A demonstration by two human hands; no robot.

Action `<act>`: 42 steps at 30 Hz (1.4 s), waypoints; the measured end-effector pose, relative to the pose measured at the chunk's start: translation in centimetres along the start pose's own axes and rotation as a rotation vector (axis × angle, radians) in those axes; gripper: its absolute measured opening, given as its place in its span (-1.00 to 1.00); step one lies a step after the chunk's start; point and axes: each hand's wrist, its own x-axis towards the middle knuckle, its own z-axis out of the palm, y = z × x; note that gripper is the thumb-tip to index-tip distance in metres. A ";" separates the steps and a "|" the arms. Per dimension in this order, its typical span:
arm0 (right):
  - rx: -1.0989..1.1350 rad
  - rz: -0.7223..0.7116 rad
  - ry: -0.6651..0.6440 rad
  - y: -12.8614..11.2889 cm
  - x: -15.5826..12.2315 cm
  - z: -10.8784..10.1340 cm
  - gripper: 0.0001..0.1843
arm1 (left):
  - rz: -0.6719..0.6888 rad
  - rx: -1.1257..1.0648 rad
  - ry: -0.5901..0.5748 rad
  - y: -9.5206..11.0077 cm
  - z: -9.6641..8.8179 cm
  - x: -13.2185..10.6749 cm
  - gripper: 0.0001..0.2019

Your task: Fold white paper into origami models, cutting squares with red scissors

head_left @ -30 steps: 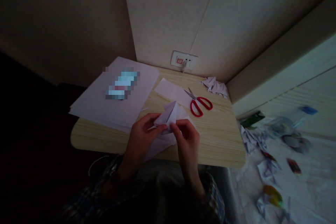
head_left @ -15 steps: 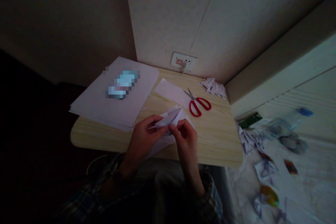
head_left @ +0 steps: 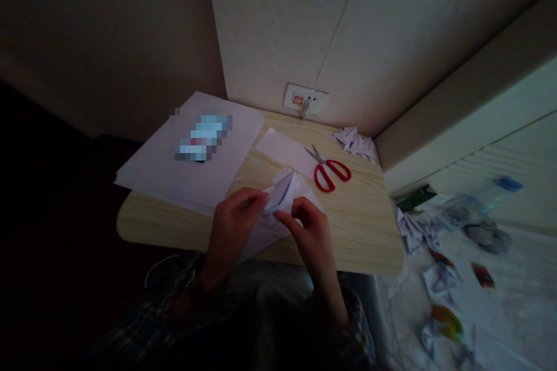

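A piece of folded white paper (head_left: 282, 191) is held between my two hands above the table's front part. My left hand (head_left: 237, 217) pinches its left edge, thumb and fingers pressed together. On the lower right side, my right hand (head_left: 308, 223) grips the paper between thumb and fingers. The fold stands up with a pointed top and a visible opening. Beneath it, loose white paper (head_left: 272, 237) lies on the wooden table (head_left: 357, 226). Red-handled scissors (head_left: 325, 169) rest beyond my right hand, blades partly spread, close to a white paper strip (head_left: 287, 149).
A stack of white sheets (head_left: 161, 168) bears a blurred-out phone (head_left: 203, 136) at the left. Folded paper pieces (head_left: 354, 144) sit at the back right corner. A wall socket (head_left: 306, 99) is behind. Right of the table lie a plastic bottle (head_left: 483, 200) and more folded papers (head_left: 415, 232).
My hands have moved slightly apart, and the folded paper has turned more upright. My left fingers have shifted to its left edge.
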 end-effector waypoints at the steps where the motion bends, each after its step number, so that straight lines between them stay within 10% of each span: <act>1: -0.008 -0.011 0.003 -0.1 -0.1 0.0 -0.83 | 0.016 0.003 0.004 -0.1 -0.1 0.1 -0.91; 42: -0.060 0.025 0.037 -0.6 -0.7 0.5 -0.87 | -0.188 -0.186 -0.069 0.2 0.4 -0.6 -0.91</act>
